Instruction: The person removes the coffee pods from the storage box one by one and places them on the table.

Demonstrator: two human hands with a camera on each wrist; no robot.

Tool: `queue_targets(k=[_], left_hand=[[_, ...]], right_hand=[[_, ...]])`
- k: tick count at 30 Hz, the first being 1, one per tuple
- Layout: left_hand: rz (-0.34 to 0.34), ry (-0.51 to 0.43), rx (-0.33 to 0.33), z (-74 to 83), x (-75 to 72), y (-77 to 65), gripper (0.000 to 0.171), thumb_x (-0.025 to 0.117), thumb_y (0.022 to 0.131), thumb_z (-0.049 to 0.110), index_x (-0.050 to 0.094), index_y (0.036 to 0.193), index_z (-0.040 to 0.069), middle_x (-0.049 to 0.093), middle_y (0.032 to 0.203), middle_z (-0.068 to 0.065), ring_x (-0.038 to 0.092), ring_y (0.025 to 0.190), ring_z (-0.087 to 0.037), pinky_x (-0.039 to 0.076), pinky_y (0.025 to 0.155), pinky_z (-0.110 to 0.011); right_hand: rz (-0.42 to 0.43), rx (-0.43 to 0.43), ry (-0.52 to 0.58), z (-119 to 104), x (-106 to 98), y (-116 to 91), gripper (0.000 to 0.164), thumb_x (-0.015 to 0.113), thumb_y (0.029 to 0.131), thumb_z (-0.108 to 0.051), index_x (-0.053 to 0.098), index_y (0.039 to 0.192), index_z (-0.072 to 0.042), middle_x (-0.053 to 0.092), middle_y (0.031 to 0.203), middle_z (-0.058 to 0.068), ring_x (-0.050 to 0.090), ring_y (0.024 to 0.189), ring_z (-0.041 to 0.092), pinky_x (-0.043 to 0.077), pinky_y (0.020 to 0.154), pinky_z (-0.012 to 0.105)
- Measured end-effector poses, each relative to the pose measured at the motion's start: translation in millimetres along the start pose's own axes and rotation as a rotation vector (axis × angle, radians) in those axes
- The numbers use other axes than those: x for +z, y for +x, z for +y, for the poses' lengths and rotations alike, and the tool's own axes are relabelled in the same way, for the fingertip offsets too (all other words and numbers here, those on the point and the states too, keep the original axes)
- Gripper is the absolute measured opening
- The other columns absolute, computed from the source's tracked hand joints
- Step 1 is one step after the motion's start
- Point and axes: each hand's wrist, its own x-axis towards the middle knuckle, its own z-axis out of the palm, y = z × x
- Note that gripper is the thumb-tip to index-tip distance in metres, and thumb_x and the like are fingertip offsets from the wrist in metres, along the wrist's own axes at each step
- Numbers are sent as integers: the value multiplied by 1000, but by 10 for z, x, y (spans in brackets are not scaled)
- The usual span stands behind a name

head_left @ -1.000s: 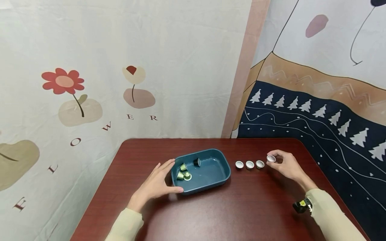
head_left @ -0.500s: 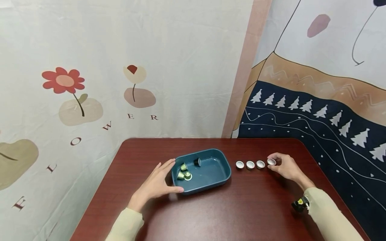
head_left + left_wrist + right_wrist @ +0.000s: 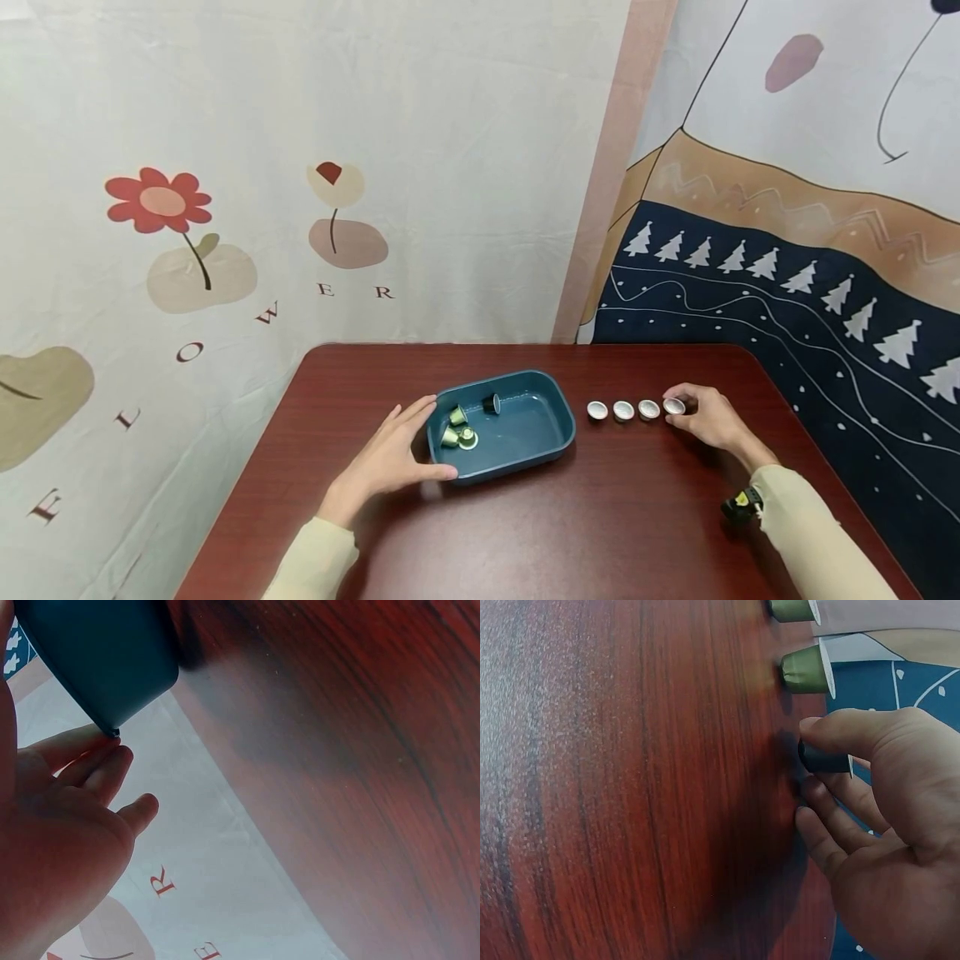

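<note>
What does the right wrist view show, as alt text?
A right hand pinches a dark cup-shaped capsule with a pale rim. Two green cup-shaped capsules stand nearby on a reddish-brown wood-grain table.

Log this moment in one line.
Right hand: pinches dark silver-lidded capsule beside three silver-lidded capsules | Left hand: touches blue rectangular tray | Inside: three green capsules, one black capsule

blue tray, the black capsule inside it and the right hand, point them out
blue tray [image 3: 525,427], head view, bare inner floor
black capsule [image 3: 489,405], head view, dark side wall
right hand [image 3: 712,418], head view, back of hand
</note>
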Motion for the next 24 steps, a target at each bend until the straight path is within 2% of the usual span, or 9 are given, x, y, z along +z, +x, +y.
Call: queue_targets(k=[6,14,24], left_hand=[[-2,2,-6,11,-5,-3,127,93,79,74,44,172,2,41,183,-11,39,170,-41,21,143,-70],[5,-3,0,-2,4,-1,127,94,80,73,45,171,1,42,183,-12,38,170,-46,22,142,-72],[0,-3,-5,3,5,3,127,93,80,75,44,172,1,42,183,-11,39,170,-43,22,142,-71]], right_hand=[[12,-5,-7,14,16,-8,31,91,92,-8,79,121,-6,82,110,12,73,102,24,52,82,24],[18,-7,-22,40,26,-13,32,93,91,-10,80,120,-8,83,109,11,74,101,22,53,83,26],[26,-5,-22,51,40,-10,32,92,91,-9,79,121,-7,82,109,12,73,102,24,53,83,28]])
